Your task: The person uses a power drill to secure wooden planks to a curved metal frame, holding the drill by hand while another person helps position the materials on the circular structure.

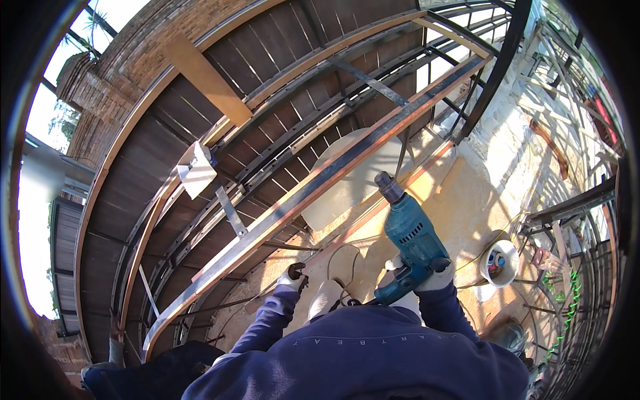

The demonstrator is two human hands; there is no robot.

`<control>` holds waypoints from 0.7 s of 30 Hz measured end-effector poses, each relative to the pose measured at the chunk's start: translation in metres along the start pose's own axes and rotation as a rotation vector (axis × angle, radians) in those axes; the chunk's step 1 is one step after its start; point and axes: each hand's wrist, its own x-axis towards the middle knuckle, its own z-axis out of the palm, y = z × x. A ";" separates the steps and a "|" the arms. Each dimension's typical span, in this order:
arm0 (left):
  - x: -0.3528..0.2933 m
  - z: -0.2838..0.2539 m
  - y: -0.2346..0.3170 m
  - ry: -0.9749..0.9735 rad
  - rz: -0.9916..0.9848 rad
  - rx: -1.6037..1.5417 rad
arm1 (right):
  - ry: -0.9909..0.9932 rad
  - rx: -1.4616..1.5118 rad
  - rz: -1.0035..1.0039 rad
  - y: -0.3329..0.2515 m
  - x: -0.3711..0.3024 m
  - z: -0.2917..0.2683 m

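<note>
My right hand (437, 276), in a white glove with dark fingers, grips a teal power drill (415, 230) at its rear and handle. The drill's dark chuck points up and away, toward the long frame bar; no contact with the bar shows. My left hand (291, 277), gloved the same way, hovers to the left of the drill below the bar, its fingers curled. Whatever lies between those fingers is too small to make out. The long bar (320, 183), dark-faced with reddish edges, runs diagonally from lower left to upper right.
Curved metal rails and dark slatted panels fill the left and far side. A brown board (207, 83) lies across them. A white bucket (513, 265) holding small items stands at right, near a green coiled cord (565, 313). Another person's dark sleeve (160, 370) is at lower left.
</note>
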 end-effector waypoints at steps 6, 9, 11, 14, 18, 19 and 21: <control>-0.130 -0.013 0.232 0.099 0.605 -0.701 | -0.317 -0.005 0.076 -0.027 0.009 0.076; -0.181 -0.032 0.305 0.170 0.824 -0.790 | -0.423 -0.234 0.092 -0.032 0.005 0.097; -0.208 -0.044 0.325 0.260 0.863 -0.760 | -0.388 -0.235 0.141 -0.023 0.006 0.115; -0.244 -0.066 0.329 0.351 0.949 -0.800 | -0.437 -0.247 0.206 -0.008 0.014 0.140; -0.271 -0.088 0.315 0.446 0.975 -0.791 | -0.539 -0.294 0.207 0.017 0.029 0.168; -0.277 -0.094 0.311 0.470 0.974 -0.775 | -0.563 -0.303 0.199 0.024 0.034 0.175; -0.282 -0.107 0.298 0.442 1.030 -0.854 | -0.603 -0.321 0.195 0.039 0.040 0.188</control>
